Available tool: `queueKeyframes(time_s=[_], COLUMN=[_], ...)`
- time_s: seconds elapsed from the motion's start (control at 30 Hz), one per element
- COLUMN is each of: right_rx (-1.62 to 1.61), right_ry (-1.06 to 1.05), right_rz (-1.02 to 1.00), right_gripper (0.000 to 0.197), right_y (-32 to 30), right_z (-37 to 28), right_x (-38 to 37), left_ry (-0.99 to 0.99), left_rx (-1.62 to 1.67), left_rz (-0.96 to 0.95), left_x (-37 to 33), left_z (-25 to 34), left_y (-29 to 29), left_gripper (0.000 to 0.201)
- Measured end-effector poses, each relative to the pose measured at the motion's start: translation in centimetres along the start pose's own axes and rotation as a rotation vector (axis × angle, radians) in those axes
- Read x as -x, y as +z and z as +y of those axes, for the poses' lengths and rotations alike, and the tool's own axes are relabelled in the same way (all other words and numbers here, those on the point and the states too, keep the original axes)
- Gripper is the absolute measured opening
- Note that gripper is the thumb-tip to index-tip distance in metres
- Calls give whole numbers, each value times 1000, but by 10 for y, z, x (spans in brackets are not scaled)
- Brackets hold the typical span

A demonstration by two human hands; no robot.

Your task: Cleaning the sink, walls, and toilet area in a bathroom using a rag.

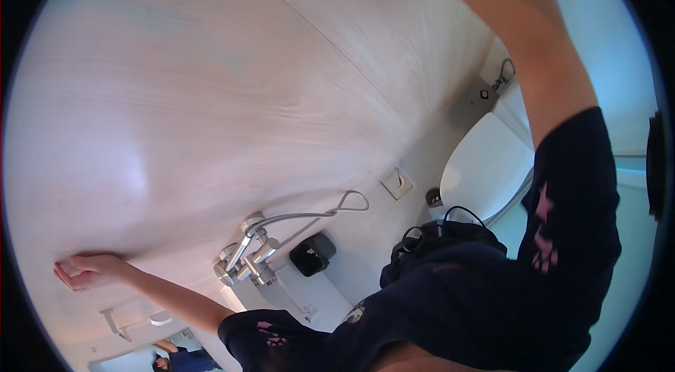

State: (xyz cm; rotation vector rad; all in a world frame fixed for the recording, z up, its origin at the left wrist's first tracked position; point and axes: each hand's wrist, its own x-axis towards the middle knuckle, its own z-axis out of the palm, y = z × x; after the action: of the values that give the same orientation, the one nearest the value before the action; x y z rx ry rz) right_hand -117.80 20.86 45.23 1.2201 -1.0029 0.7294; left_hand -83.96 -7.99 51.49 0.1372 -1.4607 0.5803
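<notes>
My left arm reaches out to the left, and my left hand [91, 272] is beside the pale wood-grain wall [197, 91]. Its fingers are curled in and pressed together, and I see nothing in them. Whether the hand touches the wall, I cannot tell. My right arm [524, 27] is raised across the upper right and passes out of the picture at the top, so the right hand is out of sight. Nearest to my left forearm is a chrome shower mixer [246, 259] on the wall, with a looped metal hose [355, 194].
A black bin [313, 254] stands below the mixer. Farther right are a floor drain [397, 183] and a toilet with a white lid [489, 164]. A black bag-like thing with cables [450, 235] is in front of my body. A mirror [179, 356] is at the lower left.
</notes>
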Motion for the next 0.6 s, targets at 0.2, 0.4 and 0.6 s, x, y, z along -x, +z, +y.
queueKeyframes(time_s=[0.2, 0.4, 0.6], right_rx=[76, 242, 350], right_ry=[506, 841, 1180], right_rz=[-24, -51, 35], right_gripper=[55, 67, 60], right_y=[13, -20, -21], right_z=[-33, -147, -208], right_x=[68, 208, 338], left_ry=[55, -10, 100], left_rx=[-5, -87, -171], left_rz=[-30, -22, -49], left_x=[-1, 0, 4], left_z=[-14, -8, -14], left_y=[-7, -18, -11], left_gripper=[44, 45, 44])
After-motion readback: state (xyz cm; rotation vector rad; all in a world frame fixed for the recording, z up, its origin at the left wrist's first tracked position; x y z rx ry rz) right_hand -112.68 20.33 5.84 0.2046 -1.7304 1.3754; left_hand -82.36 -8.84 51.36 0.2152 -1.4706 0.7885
